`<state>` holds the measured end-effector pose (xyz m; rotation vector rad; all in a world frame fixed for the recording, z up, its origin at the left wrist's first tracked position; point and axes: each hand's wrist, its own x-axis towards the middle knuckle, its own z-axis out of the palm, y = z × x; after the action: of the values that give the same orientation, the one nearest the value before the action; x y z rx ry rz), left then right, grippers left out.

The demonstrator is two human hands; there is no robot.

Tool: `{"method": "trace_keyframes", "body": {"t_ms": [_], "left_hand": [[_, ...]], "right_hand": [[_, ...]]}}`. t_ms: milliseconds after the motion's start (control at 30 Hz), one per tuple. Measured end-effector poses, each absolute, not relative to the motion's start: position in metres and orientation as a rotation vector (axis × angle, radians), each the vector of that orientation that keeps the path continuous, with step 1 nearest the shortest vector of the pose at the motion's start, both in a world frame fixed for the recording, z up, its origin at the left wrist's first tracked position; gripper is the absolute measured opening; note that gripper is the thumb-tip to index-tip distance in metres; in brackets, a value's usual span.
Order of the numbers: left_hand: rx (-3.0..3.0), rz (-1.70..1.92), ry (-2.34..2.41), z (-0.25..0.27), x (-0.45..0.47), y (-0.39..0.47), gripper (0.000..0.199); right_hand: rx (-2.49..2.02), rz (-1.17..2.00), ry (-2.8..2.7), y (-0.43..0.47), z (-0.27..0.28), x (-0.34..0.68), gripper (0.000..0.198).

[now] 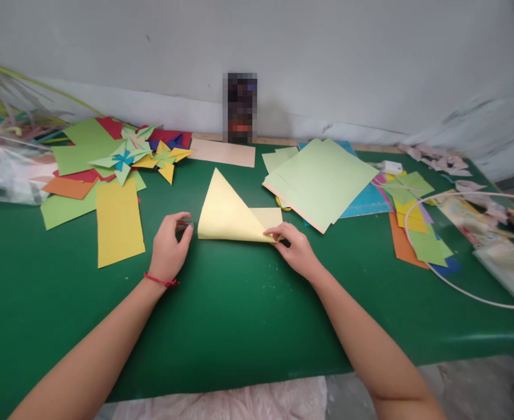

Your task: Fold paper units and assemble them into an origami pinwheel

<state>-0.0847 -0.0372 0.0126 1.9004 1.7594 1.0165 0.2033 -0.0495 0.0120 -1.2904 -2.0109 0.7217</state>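
Forearms (99, 350), tabletop (248, 315) room between, folded paper (224, 216) edge beyond

- A thin red cord bracelet (160, 282) circles the left wrist, the one bright bit of dress I can spot.
- Its small knot (172, 283) shows on the thumb side, with a short loose end poking out past it.
- The left arm (94, 344) is bare as far up as I can see, slim at the wrist and wider toward the elbow.
- The right arm (362, 326) is bare too, plain right down to the wrist, with a crease near the elbow.
- Both the left hand (168, 251) and right hand (298, 251) are ungloved, their fingers (278, 231) slender and free of rings as far as I can tell.
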Motion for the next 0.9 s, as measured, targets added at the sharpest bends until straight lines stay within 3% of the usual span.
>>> {"method": "trace_keyframes", "body": {"t_ms": [200, 367, 567, 900], "left_hand": [[1.748, 1.014, 1.637, 0.008, -0.083, -0.038, 0.024], [1.643, 1.007, 1.506, 0.006, -0.085, -0.037, 0.024], [1.897, 0.862, 1.466, 0.006, -0.086, -0.04, 0.022], [2.181, 0.838, 1.037, 0.019, -0.081, -0.043, 0.026]], "right_hand": [[-1.113, 0.695, -2.014, -0.048, 0.01, 0.204, 0.035], [-1.105, 0.754, -1.99, -0.049, 0.007, 0.206, 0.027], [-1.119, 0.867, -1.92, -0.05, 0.003, 0.21, 0.029], [-1.148, 0.677, -2.077, -0.048, 0.007, 0.212, 0.038]]}}
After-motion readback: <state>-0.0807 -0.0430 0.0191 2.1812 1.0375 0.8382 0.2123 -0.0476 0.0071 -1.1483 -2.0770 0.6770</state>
